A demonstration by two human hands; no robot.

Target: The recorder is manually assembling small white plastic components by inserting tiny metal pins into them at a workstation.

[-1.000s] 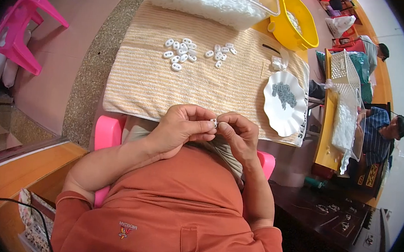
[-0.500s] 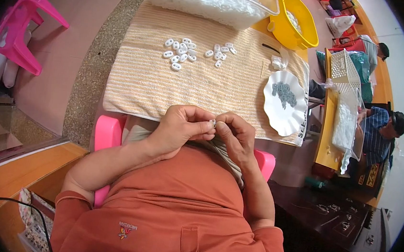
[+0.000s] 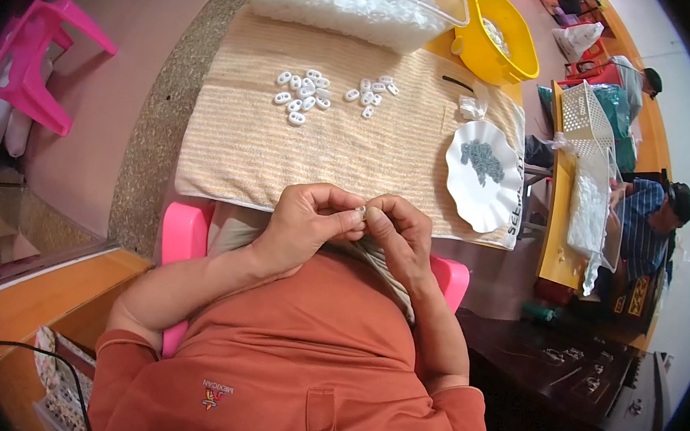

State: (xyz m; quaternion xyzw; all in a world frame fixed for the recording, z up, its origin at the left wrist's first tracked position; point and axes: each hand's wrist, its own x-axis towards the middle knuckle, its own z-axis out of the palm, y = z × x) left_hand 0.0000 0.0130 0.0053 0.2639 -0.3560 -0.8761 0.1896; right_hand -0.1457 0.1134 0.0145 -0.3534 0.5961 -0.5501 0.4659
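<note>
Just past the towel's near edge, my left hand (image 3: 309,219) and my right hand (image 3: 403,235) meet fingertip to fingertip. Both are closed in a pinch around a tiny white piece (image 3: 362,211), mostly covered by the thumbs and fingers. On the striped towel (image 3: 317,160) beyond them lie two loose groups of small white oval plastic pieces with two holes: a larger group (image 3: 307,92) at left and a smaller one (image 3: 367,97) beside it. To the right, a white scalloped plate (image 3: 476,215) holds a heap of small grey parts (image 3: 482,162).
A clear bin (image 3: 354,19) full of white pieces stands at the far edge, with a yellow basin (image 3: 531,63) beside it. A small plastic bag (image 3: 473,107) lies above the plate. At right, a person (image 3: 647,217) sits by another table; a pink stool (image 3: 24,81) stands at left.
My fingertips have turned slightly around the tiny piece, which is now more covered. The towel and its contents appear shifted slightly left in view.
</note>
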